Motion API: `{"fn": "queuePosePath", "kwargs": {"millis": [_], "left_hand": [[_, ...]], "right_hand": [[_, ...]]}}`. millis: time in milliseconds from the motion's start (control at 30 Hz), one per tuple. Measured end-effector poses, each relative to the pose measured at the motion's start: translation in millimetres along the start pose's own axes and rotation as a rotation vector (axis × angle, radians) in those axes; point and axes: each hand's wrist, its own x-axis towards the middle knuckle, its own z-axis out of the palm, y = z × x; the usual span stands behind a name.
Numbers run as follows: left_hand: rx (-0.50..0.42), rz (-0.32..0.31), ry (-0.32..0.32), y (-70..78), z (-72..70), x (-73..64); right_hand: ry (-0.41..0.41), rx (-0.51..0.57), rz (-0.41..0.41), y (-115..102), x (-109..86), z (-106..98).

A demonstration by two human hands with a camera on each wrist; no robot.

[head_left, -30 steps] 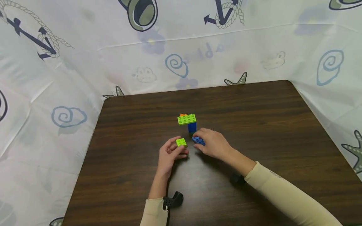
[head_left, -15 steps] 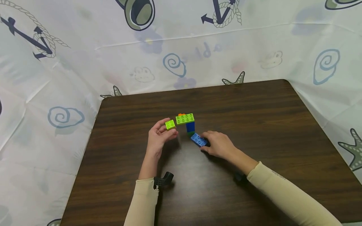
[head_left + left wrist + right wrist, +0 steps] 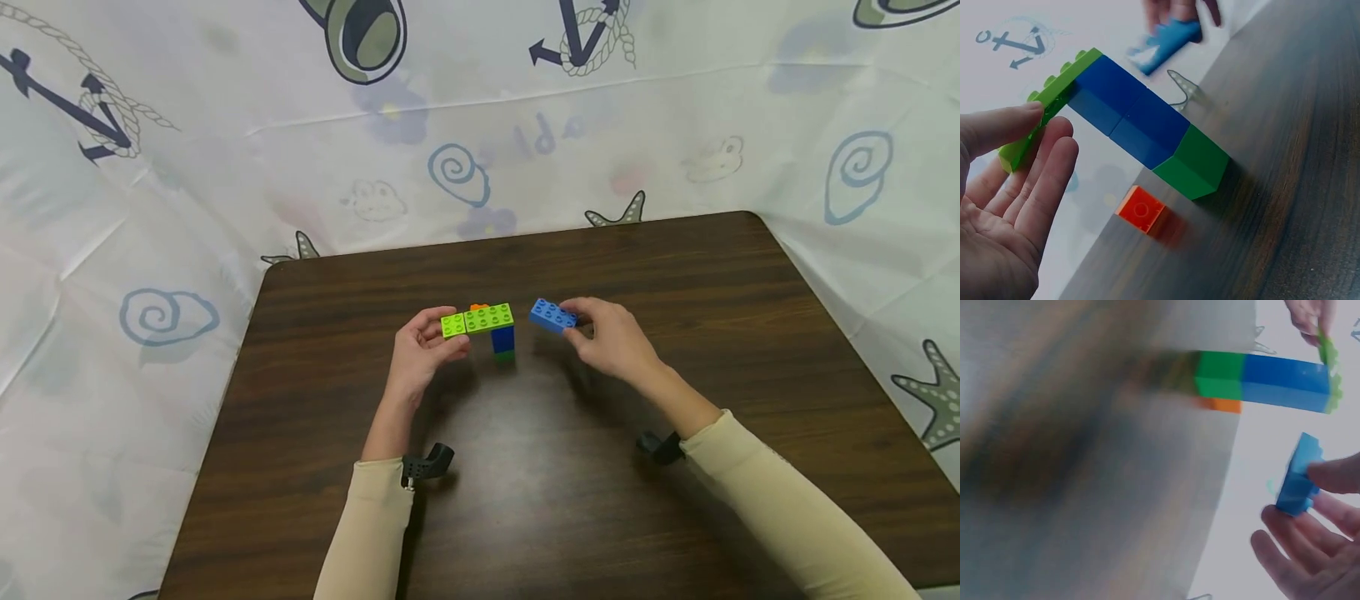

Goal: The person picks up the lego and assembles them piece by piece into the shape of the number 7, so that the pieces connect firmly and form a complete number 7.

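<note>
A tower of toy building bricks stands upright on the table: a green brick (image 3: 1194, 164) at the bottom, dark blue bricks (image 3: 1132, 112) above it and a long lime-green brick (image 3: 489, 317) across the top, jutting left. My left hand (image 3: 415, 354) pinches a small lime-green brick (image 3: 453, 325) between thumb and fingers, right at the long brick's left end and level with it. To the right of the tower, my right hand (image 3: 617, 340) holds a light blue brick (image 3: 553, 315) by one end, studs up, raised above the table.
An orange brick (image 3: 1141, 210) sits on the dark wooden table (image 3: 525, 500) behind the tower. A pale patterned cloth (image 3: 315, 142) hangs beyond the table's far edge. Each wrist wears a black camera mount (image 3: 429, 463).
My left hand has brought the small lime-green brick up and left to the long brick's end. My right hand has lifted the light blue brick from near the tower's base, up and rightward.
</note>
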Motion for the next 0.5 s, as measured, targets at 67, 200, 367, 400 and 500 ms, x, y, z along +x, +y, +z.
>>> {"fn": "queuePosePath", "kwargs": {"millis": [67, 200, 367, 400, 500], "left_hand": [[0.008, 0.003, -0.004, 1.2, 0.1, -0.8], [0.017, 0.001, -0.020, 4.6, 1.6, -2.6], [0.032, -0.020, -0.026, 8.7, 3.2, -2.1], [0.035, -0.027, -0.027, 9.7, 3.4, -1.8], [0.037, -0.052, -0.038, 10.9, 2.8, -0.8]], "right_hand": [[0.056, 0.040, -0.050, -5.0, 5.2, -5.1], [0.095, 0.096, -0.184, -19.9, 17.6, -8.5], [0.036, 0.099, -0.339, -37.9, 32.9, -1.9], [0.023, 0.095, -0.362, -40.4, 35.6, 0.4], [-0.014, 0.070, -0.414, -45.9, 43.2, 8.0]]}}
